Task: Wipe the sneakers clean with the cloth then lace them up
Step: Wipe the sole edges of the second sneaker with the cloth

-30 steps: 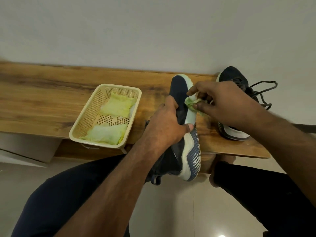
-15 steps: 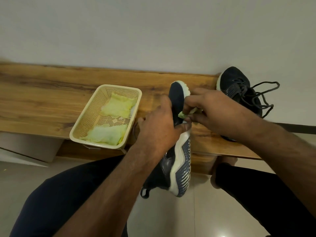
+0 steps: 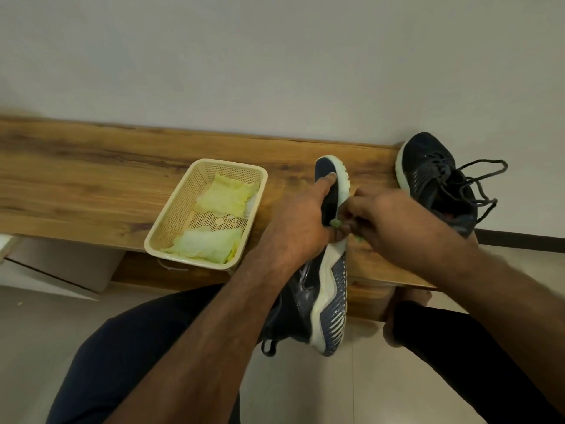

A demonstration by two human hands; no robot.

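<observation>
My right hand (image 3: 394,218) pinches the small green cloth (image 3: 336,223) against the white sole edge of the sneaker (image 3: 327,289). My left hand (image 3: 301,221) grips the upper, thumb near the toe. The sneaker stands tilted on its side against the bench (image 3: 91,179), right of the basket (image 3: 171,221). The sole looks stiff, the upper softer; midfoot seems the firmest hold.
</observation>
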